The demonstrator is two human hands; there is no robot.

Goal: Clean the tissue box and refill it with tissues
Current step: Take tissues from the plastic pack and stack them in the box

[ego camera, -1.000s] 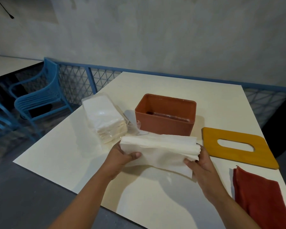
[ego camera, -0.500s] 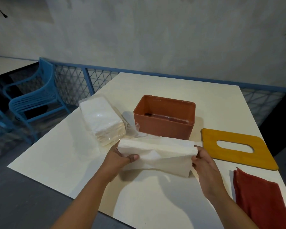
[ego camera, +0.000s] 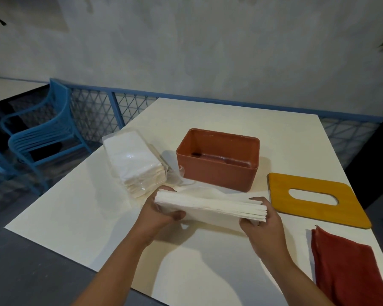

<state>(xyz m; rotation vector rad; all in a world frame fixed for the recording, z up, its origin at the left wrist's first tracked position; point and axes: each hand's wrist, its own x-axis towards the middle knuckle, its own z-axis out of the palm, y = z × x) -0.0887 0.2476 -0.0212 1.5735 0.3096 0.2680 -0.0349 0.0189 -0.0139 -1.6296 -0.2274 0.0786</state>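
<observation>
one tissue stack point(ego camera: 209, 206), hanging sheet now gathered

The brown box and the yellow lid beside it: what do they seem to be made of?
The brown box looks like moulded plastic, slightly glossy: rounded corners, sheen on its floor. The yellow lid seems a thin rigid board, perhaps wood, matte; its darker cut edge suggests this.

The tissues point(ego camera: 208, 208) are matt white paper in thin layers. The pack point(ego camera: 133, 160) wears clear glossy film. The box point(ego camera: 215, 175) looks like smooth plastic, faintly shiny inside; the lid point(ego camera: 314, 215) smooth, matt; the cloth point(ego camera: 345, 268) matt fabric; the surface point(ego camera: 208, 268) smooth.
</observation>
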